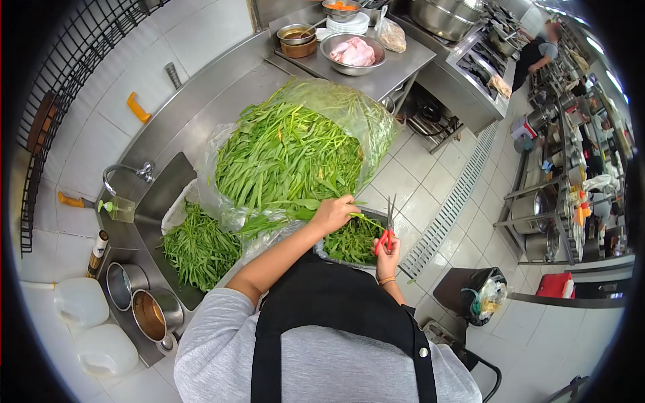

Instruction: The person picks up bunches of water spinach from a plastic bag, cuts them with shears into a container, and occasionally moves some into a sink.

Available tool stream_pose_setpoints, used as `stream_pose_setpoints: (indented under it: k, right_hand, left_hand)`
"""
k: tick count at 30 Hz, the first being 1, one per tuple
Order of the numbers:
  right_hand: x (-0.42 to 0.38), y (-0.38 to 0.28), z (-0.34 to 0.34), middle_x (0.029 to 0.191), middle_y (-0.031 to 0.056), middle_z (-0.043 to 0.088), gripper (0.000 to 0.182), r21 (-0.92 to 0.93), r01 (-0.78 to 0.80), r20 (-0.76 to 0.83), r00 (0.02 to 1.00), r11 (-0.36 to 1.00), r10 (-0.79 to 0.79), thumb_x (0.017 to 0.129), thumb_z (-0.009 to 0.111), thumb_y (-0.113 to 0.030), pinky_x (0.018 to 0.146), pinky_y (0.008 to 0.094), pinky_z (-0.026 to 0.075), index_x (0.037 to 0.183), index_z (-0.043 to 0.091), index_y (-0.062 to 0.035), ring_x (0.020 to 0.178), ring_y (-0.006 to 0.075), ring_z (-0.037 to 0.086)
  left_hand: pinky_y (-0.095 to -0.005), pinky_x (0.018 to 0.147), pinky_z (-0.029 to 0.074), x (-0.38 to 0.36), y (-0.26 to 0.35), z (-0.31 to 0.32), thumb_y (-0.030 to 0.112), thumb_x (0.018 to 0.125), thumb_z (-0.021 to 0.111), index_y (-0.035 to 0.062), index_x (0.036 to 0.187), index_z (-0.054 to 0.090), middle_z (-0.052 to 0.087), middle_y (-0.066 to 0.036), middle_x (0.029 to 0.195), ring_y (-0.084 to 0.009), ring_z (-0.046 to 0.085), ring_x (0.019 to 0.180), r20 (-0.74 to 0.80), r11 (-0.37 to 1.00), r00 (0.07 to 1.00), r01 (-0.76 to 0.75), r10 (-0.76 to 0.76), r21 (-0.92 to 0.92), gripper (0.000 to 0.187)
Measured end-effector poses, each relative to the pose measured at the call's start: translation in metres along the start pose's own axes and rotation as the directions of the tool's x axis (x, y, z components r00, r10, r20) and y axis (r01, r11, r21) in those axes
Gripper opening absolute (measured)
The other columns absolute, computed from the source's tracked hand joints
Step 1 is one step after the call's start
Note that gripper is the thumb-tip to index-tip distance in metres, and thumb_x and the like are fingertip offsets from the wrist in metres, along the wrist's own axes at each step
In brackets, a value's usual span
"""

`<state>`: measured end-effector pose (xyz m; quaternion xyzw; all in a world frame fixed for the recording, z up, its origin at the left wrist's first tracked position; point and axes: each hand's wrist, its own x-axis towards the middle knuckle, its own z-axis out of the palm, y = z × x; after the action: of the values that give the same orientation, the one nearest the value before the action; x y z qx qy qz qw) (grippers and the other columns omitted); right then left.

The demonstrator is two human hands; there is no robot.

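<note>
My left hand (336, 213) is closed around a bunch of leafy green stalks (285, 209), whose leaves trail left and whose stem ends reach right. Red-handled scissors (387, 236) are in my right hand (388, 260), blades pointing up and slightly apart beside the stem ends. Below both hands, a container holds cut greens (349, 243); its rim is partly hidden. A big clear plastic bag (379, 124) full of long-leafed greens (289, 148) lies open beyond my left hand. More greens (201, 247) are heaped in the sink at left.
Left, a tap (127, 172) rises over the sink (171, 178), near metal pots (158, 316) and plastic jugs (80, 302). Ahead stands a bowl (353, 67) of raw meat. A bin (463, 295) is at right, shelving (537, 215) beyond. A person (537, 54) stands far right.
</note>
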<state>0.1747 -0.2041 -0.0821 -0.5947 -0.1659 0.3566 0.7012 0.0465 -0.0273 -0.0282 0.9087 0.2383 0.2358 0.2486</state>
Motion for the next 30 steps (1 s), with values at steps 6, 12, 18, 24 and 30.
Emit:
stream_pose_setpoints:
  k: [6, 12, 18, 24, 30]
  right_hand:
    - [0.025, -0.03, 0.032, 0.095, 0.0051, 0.056, 0.024, 0.431, -0.145, -0.124, 0.968, 0.891, 0.217, 0.084, 0.056, -0.004, 0.062, 0.0248, 0.046, 0.096, 0.041, -0.0178, 0.081, 0.0166, 0.058]
    - [0.044, -0.04, 0.035, 0.088, 0.0044, 0.059, 0.026, 0.4, -0.023, -0.183, 0.978, 0.916, 0.105, 0.083, 0.058, -0.002, 0.061, 0.0236, 0.046, 0.096, 0.041, -0.0175, 0.075, 0.0165, 0.059]
    - [0.009, -0.056, 0.005, 0.072, 0.0035, 0.05, 0.039, 0.124, -0.284, 0.315, 0.92, 0.951, 0.233, 0.087, 0.047, -0.048, 0.06, 0.0262, 0.044, 0.078, 0.047, -0.0094, 0.073, 0.0203, 0.058]
    - [-0.035, -0.073, -0.025, 0.074, 0.0056, 0.052, 0.049, 0.111, -0.54, 0.696, 0.641, 0.834, 0.323, 0.083, 0.047, -0.055, 0.07, 0.0292, 0.042, 0.095, 0.048, -0.0076, 0.072, 0.0204, 0.052]
    - [-0.048, -0.068, -0.022, 0.06, 0.0045, 0.047, 0.061, -0.063, -0.464, 0.53, 0.735, 0.884, 0.424, 0.085, 0.032, -0.063, 0.051, 0.023, 0.034, 0.069, 0.049, -0.0069, 0.057, 0.0143, 0.046]
  left_hand:
    - [-0.0321, 0.062, 0.05, 0.005, 0.024, 0.0, 0.007, 0.065, 0.065, 0.0211, 0.091, 0.068, 0.059, 0.0, 0.087, -0.0201, 0.061, 0.07, 0.138, 0.996, 0.989, -0.051, 0.061, -0.07, 0.03]
    - [-0.0323, 0.061, 0.049, 0.015, 0.01, -0.017, 0.015, 0.071, 0.067, 0.0129, 0.091, 0.068, 0.062, -0.004, 0.083, -0.0236, 0.06, 0.067, 0.095, 0.981, 0.995, 0.039, -0.021, -0.192, 0.02]
    - [-0.0345, 0.063, 0.048, 0.022, 0.006, -0.034, 0.027, 0.074, 0.067, 0.0073, 0.086, 0.068, 0.061, -0.007, 0.08, -0.0266, 0.06, 0.072, -0.028, 0.981, 0.985, 0.165, -0.169, -0.106, 0.022]
    - [-0.0352, 0.062, 0.048, 0.024, -0.002, -0.028, 0.024, 0.074, 0.067, 0.0073, 0.086, 0.067, 0.061, -0.007, 0.079, -0.0273, 0.059, 0.07, -0.08, 0.974, 0.973, 0.209, -0.216, -0.084, 0.02]
    - [-0.0343, 0.06, 0.048, 0.025, 0.002, -0.023, 0.016, 0.071, 0.068, 0.0107, 0.087, 0.068, 0.06, -0.006, 0.08, -0.026, 0.06, 0.069, -0.057, 0.987, 0.986, 0.152, -0.155, -0.055, 0.017]
